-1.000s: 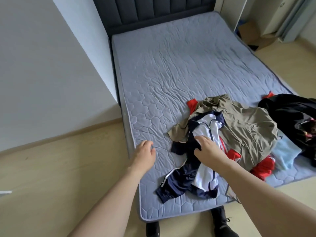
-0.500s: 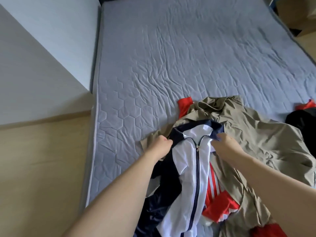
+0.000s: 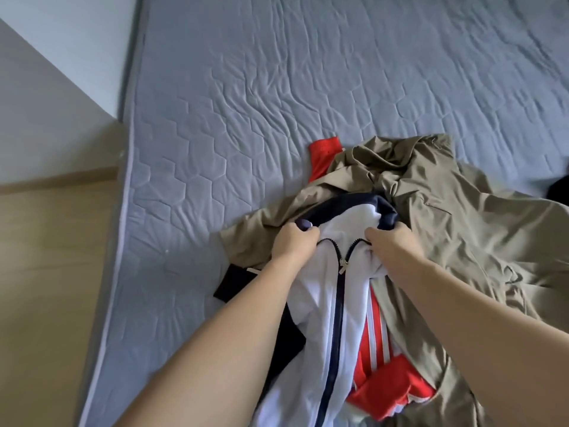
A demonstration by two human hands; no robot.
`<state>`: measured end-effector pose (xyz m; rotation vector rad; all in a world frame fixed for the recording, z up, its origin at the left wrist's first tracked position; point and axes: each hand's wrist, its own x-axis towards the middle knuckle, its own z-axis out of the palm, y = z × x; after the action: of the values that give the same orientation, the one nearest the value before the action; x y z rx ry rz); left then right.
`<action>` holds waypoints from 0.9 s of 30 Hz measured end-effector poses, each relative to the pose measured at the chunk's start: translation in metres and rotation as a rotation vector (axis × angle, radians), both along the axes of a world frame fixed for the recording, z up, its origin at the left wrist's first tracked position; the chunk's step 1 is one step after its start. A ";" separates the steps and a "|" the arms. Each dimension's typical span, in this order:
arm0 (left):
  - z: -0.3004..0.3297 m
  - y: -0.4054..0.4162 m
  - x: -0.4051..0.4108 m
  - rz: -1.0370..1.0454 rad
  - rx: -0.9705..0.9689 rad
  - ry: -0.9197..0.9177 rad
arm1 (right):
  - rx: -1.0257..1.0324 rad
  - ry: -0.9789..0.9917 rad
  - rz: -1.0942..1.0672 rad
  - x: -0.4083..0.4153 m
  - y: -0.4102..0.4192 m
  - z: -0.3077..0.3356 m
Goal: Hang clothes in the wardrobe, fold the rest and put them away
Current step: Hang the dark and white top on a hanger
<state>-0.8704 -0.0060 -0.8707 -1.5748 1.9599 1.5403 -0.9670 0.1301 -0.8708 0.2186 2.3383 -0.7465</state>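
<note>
White track jacket (image 3: 326, 303) front and centre, navy collar, navy zip line running down the middle, the zip parted a little at the top with the silver pull hanging just below. It lies at the near side of the bed (image 3: 277, 87), on top of a crumpled khaki garment (image 3: 462, 229) that spreads off to the right. A red garment with white stripes (image 3: 378, 374) peeks out on the jacket's right side, and a red cuff (image 3: 323, 155) sticks out at the far edge of the khaki heap. A dark navy piece (image 3: 234, 282) shows to the left under the left forearm; whether it is the jacket's sleeve, hard to tell. The jacket's lower part runs out of the bottom edge, and a black item (image 3: 562, 189) is cut off at the right edge. Left hand (image 3: 292, 241) curled tight, gripping the collar on the left of the zip. Right hand (image 3: 391, 245) curled as well, clutching the collar on the right of the zip, fingertips buried in the white cloth. Pale wood floor (image 3: 46, 272) and a grey wall (image 3: 46, 103) on the left
</note>
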 end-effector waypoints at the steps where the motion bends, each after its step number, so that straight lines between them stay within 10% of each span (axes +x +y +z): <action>1: 0.007 0.002 0.010 0.045 0.005 0.027 | -0.018 0.017 -0.005 0.006 0.002 0.008; 27: 0.435 -0.076 0.440 0.868 -0.412 0.570 | -0.474 0.041 0.237 0.370 -0.174 0.446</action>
<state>-0.4305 -0.0819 -0.4356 -2.6433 2.0651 2.1756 -0.5974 -0.0437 -0.4250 -0.2786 2.1009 -1.1580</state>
